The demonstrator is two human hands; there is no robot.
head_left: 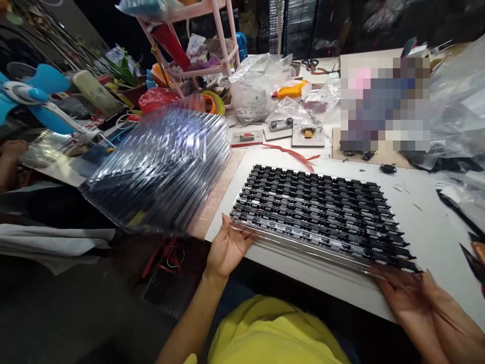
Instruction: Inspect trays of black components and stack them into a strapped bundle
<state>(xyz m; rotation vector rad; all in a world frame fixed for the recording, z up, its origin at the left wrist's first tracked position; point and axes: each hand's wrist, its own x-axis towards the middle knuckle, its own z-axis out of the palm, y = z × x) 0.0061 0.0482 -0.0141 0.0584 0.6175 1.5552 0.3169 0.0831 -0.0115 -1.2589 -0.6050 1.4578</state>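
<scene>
A clear plastic tray [303, 241] filled with rows of small black electronic parts [314, 207] lies over the white tabletop at the front. At its near left corner my left hand [228, 247] grips the edge, thumb on top and fingers underneath. My right hand [420, 298] holds the near right corner, its fingers partly under the clear rim. Left of this tray stands a tall, leaning stack of clear plastic trays [159, 167].
Small fixtures [308, 134] and a red strip [291, 153] lie behind the tray. Plastic bags [257, 86], a pink rack [223, 35] and pliers [322, 71] are farther back. A blue fan [34, 96] is at left; black-bladed scissors [473, 258] lie at right.
</scene>
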